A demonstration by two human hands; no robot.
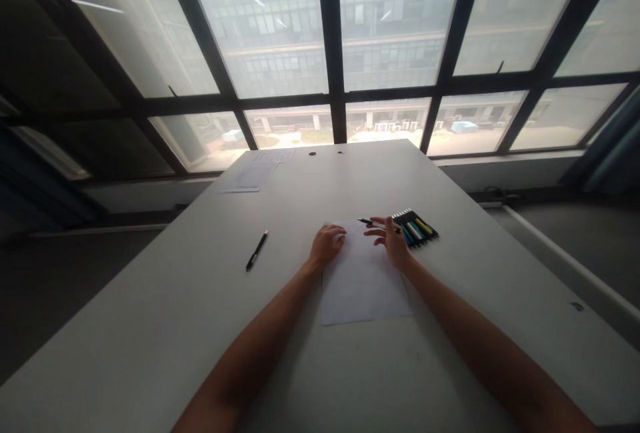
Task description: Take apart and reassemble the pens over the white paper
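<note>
A sheet of white paper (364,293) lies on the table in front of me. My left hand (327,245) rests on its upper left edge, fingers bent and close together, with no object visible in it. Above the sheet's upper right part, my right hand (393,239) holds a slim dark-and-light pen (371,223) between thumb and fingers, its tip pointing left. Just beyond that hand is a row of several pens or markers (419,227) with dark, blue, green, white and yellow parts; the hand hides some of their left side.
A black pen (257,250) lies on the white table (200,299) to the left. Printed or drawn sheets (249,174) lie at the far left corner. Two small holes are near the far edge, before large windows. A small dark mark (577,306) is at the right.
</note>
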